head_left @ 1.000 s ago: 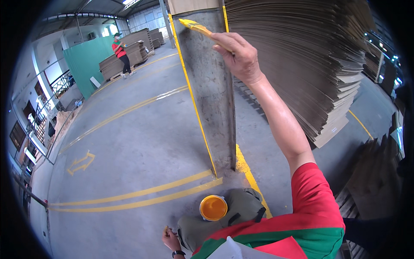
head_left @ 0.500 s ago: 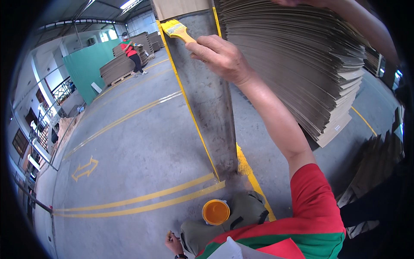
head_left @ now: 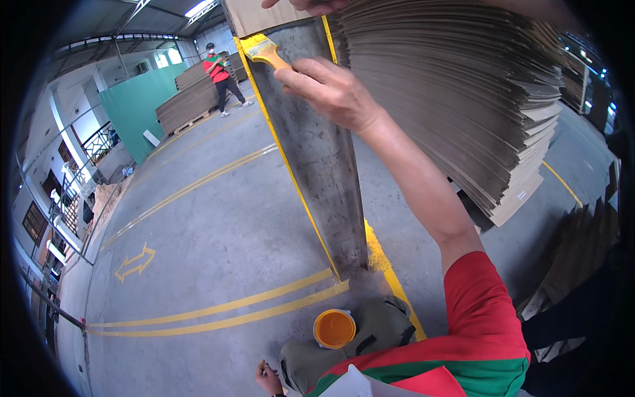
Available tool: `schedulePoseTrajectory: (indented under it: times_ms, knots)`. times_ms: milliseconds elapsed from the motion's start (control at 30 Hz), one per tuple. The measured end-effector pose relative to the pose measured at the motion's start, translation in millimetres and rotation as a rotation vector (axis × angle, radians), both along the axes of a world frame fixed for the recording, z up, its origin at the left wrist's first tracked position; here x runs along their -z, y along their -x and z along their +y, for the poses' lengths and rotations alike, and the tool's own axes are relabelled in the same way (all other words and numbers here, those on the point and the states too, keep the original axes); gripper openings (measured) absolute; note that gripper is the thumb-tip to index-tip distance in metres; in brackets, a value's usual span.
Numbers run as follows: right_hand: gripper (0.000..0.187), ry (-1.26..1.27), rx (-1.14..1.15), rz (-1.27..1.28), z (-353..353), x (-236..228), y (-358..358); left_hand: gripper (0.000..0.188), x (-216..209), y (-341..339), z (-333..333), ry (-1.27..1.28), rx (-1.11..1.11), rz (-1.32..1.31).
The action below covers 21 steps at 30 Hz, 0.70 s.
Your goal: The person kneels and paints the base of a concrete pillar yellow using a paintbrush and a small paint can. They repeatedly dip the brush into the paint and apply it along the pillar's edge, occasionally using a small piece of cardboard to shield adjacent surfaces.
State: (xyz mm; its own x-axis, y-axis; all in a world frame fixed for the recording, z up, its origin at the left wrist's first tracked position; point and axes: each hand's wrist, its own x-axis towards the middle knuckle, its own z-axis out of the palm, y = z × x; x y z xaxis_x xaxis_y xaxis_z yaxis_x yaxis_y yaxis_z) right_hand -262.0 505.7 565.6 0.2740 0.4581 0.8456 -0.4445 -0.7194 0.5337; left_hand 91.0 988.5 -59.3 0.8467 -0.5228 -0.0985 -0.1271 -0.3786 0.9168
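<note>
My right hand [head_left: 334, 92] is closed around the handle of a paintbrush [head_left: 270, 54], arm stretched up and forward. Yellow paint coats the bristles, which touch the upper left edge of a dark grey steel column [head_left: 307, 139]. Yellow runs down that edge. A brown cardboard sheet [head_left: 261, 16] covers the column's face just above the brush. Down by my leg, my left hand [head_left: 268, 380] has curled fingers; whatever they may hold is too small to make out. An open tub of orange-yellow paint [head_left: 335, 329] sits by my bent legs.
Another person's hand [head_left: 311, 5] reaches in at the top, by the cardboard. A tall stack of cardboard sheets [head_left: 450, 99] stands right of the column. Yellow lines [head_left: 218, 316] mark the floor. Farther off, a person in red [head_left: 221, 76] stands near stacked cardboard and a green partition [head_left: 129, 109].
The brush and my right hand have shifted slightly left in view. The other person's hand has come leftward toward the cardboard sheet. The distant person has moved to the right.
</note>
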Motion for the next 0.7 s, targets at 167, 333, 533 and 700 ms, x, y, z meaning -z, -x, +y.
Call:
schedulePoseTrajectory:
  times_ms: [167,333,533,700]
  knots:
    - [0.036,-0.002,0.039,0.019,-3.2,-3.2,-2.0,0.042,-0.3,-1.6,-2.2,-0.165,-0.064,0.126]
    - [0.035,-0.004,0.070,0.043,-2.8,-4.0,-2.7,0.025,-12.0,14.7,-8.8,0.117,-0.096,-0.020]
    - [0.036,-0.058,0.041,0.059,14.2,4.9,4.2,0.024,-24.7,22.5,-11.8,0.123,-0.088,-0.002]
    - [0.039,-0.031,0.015,0.013,17.9,0.3,6.1,0.024,-20.9,18.0,-10.7,0.101,-0.110,0.042]
